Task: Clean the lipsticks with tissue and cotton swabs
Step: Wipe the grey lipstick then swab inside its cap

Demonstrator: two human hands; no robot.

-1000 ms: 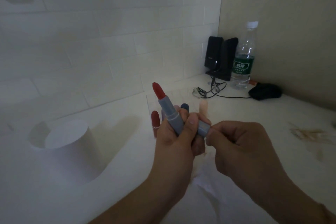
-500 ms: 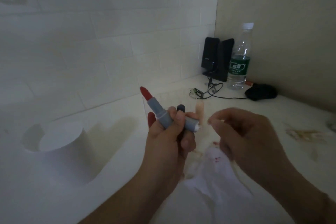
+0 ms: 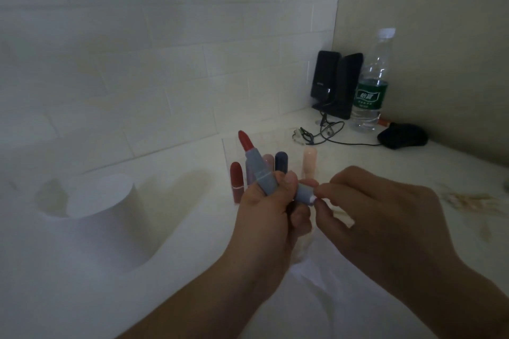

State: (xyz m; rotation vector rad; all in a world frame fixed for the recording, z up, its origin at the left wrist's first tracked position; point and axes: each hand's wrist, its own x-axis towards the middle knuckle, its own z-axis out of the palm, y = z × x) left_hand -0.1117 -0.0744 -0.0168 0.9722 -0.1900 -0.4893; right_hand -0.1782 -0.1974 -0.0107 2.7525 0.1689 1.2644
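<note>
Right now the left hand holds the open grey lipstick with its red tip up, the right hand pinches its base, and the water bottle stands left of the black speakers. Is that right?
One detail is wrong. In the head view the water bottle stands right of the black speakers, not left. The left hand does hold the grey lipstick, red tip up, and the right hand pinches its base.

White bench (image 3: 165,270) with items resting directly on it.
Carried: tissue roll (image 3: 102,201), capped lipsticks (image 3: 236,181), speakers (image 3: 337,85), water bottle (image 3: 370,85), cotton swabs (image 3: 468,201).
</note>
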